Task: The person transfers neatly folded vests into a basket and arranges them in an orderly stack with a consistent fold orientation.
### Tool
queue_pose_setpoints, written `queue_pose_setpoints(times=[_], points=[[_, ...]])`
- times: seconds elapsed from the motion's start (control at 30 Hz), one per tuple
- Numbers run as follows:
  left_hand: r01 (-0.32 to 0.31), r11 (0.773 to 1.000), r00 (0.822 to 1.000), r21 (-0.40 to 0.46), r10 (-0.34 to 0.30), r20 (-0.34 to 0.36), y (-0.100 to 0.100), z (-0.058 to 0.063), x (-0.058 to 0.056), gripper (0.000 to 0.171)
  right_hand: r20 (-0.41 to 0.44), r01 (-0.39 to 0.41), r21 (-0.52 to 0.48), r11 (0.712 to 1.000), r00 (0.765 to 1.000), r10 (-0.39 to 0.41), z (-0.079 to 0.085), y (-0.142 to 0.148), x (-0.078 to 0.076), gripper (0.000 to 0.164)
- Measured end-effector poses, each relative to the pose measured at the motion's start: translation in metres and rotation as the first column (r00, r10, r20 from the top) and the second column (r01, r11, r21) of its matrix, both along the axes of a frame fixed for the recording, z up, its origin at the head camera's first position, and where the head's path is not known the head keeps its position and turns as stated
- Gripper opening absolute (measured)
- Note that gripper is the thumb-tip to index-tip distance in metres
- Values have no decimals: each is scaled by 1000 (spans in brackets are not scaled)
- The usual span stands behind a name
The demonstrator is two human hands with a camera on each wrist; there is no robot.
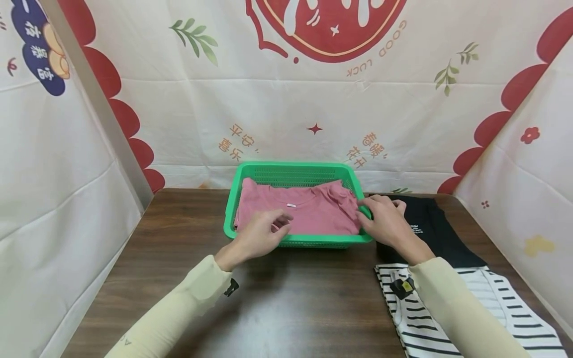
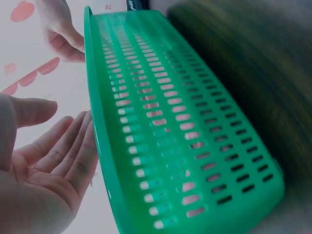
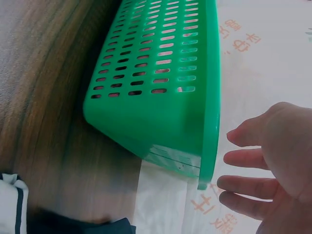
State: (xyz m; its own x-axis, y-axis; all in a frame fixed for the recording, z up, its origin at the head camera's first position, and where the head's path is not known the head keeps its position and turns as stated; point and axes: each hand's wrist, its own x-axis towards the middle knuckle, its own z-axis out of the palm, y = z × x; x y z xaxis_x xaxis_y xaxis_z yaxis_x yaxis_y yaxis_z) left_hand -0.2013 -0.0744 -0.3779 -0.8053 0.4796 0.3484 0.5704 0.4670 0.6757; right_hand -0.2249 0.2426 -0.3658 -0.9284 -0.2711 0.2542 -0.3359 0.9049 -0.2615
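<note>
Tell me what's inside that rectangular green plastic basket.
A pink cloth shirt with a small white neck label lies in the basket. It covers the basket's floor, so anything underneath cannot be seen.

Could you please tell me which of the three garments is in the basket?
The pink garment: it lies inside the green basket, while the black one and the striped one lie on the table.

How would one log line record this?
green basket: holds pink shirt | left hand: open, near front | right hand: open, near right end
</note>
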Motion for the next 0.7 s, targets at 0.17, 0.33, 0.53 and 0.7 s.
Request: queue_pose_setpoints(times=[0.17,0.33,0.53,0.7], points=[[20,1000,999,0,-20,-44,10,-1,9,18,-12,-1,-11,1000,1000,1,0,8,11,31],[83,996,996,14,-83,-22,20,2,17,17,-27,13,-8,1000,1000,-13,0,19,20,31],[137,990,989,22,-138,50,31,3,25,21,-32,48,-10,999,998,-48,-1,33,30,31],[142,990,985,21,-143,96,40,0,28,21,-29,55,-14,998,998,-55,-3,44,36,31]])
